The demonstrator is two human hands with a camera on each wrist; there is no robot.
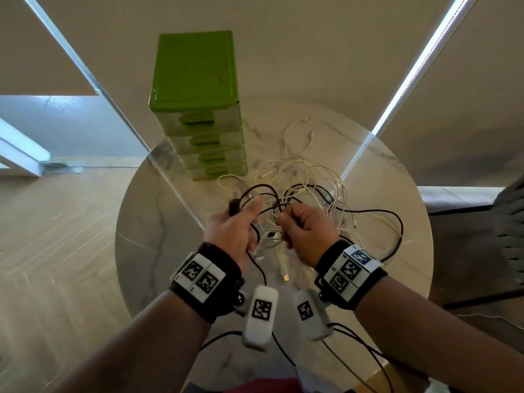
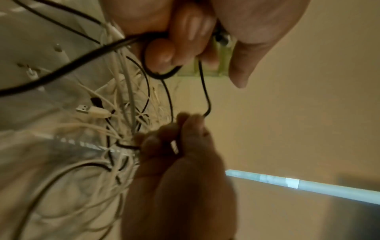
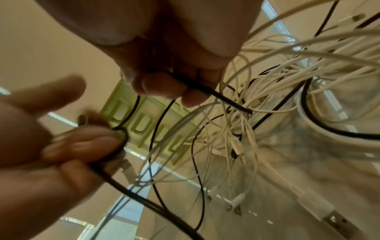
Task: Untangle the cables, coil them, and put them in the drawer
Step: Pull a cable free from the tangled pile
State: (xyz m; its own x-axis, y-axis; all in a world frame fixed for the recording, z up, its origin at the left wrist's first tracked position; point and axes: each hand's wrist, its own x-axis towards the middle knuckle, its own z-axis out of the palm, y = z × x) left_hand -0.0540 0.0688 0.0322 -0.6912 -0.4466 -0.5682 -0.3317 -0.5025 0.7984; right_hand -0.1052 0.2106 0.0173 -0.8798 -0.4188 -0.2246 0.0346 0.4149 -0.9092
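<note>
Marble table [image 1: 391, 171], cable tangle [image 1: 306, 177]; both hands' fingers pinching black cable [image 2: 205, 91], clearest from left wrist.

The tangle of cables [image 1: 309, 194] lies on the surface [image 1: 397, 265], just beyond and to the right of the fingers [image 1: 256, 204] of both hands. The left hand [image 1: 236, 228] and right hand [image 1: 304, 231] sit side by side above the tangle's near edge, one cable [image 1: 255, 191] running between them. Behind the left hand's fingers stands the drawer unit [image 1: 198, 109], at the surface's far edge, left of the tangle. A plug [image 1: 285, 276] lies on the surface nearer than the fingers, between the wrists.
</note>
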